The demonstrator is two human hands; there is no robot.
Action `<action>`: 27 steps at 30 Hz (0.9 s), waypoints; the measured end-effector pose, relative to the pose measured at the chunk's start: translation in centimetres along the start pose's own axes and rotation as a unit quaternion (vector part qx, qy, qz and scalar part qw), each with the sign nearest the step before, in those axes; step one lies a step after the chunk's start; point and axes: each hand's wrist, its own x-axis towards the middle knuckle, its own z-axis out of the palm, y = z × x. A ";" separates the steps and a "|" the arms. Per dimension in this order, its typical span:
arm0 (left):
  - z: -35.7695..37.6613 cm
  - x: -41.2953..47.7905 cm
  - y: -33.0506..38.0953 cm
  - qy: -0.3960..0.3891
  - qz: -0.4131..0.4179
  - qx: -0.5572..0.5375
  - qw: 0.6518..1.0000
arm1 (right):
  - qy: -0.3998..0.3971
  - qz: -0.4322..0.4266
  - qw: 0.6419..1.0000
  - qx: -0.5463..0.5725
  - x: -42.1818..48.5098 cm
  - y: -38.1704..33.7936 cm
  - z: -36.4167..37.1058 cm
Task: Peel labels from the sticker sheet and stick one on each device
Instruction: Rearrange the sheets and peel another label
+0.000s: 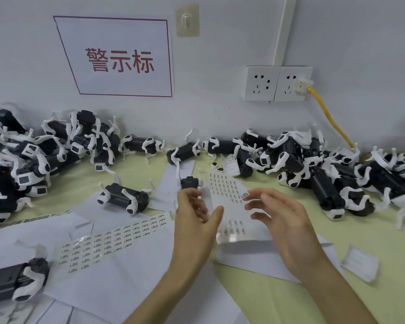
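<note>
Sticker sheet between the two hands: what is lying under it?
White paper shows under the near end of the sticker sheet, on the yellow-green table. The right hand covers the sheet's right edge, so what is beneath there cannot be seen.

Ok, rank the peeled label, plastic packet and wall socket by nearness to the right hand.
1. peeled label, on a fingertip of the right hand.
2. plastic packet, on the table, right side.
3. wall socket, up behind.
</note>
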 end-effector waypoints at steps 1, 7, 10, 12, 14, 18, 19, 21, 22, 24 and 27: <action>0.0 -0.1 0.2 0.008 0.032 0.006 0.999 | 0.000 0.013 1.000 0.019 0.0 -0.1 -0.1; -0.6 0.0 1.9 -0.144 0.048 -0.080 0.985 | -0.015 0.031 0.999 0.038 -0.1 -0.1 0.2; -0.6 -0.1 1.9 -0.133 0.040 -0.104 0.985 | -0.029 0.033 0.999 0.018 -0.2 -0.1 0.3; -0.6 -0.1 1.6 -0.124 0.048 -0.105 0.986 | -0.030 0.024 0.999 -0.007 -0.3 -0.1 0.5; -0.7 0.0 1.5 -0.113 0.071 -0.083 0.988 | -0.008 -0.017 0.994 -0.103 -0.5 0.2 0.7; -0.7 -0.2 1.0 -0.105 0.155 0.071 0.980 | 0.076 -0.256 0.853 -0.448 -0.4 1.3 0.3; -0.8 -0.2 0.8 -0.104 0.186 0.128 0.969 | 0.078 -0.297 0.829 -0.467 -0.4 1.4 0.1; -0.9 -0.2 0.5 -0.104 0.246 0.221 0.938 | 0.057 -0.358 0.801 -0.476 -0.3 1.4 -0.1; -1.0 -0.2 0.4 -0.103 0.273 0.256 0.922 | 0.042 -0.374 0.791 -0.482 -0.2 1.5 -0.1; -1.0 -0.2 0.3 -0.098 0.314 0.302 0.895 | 0.024 -0.384 0.774 -0.502 -0.2 1.8 0.1; -1.0 0.0 0.1 -0.091 0.343 0.339 0.871 | 0.020 -0.371 0.773 -0.514 -0.1 1.9 0.1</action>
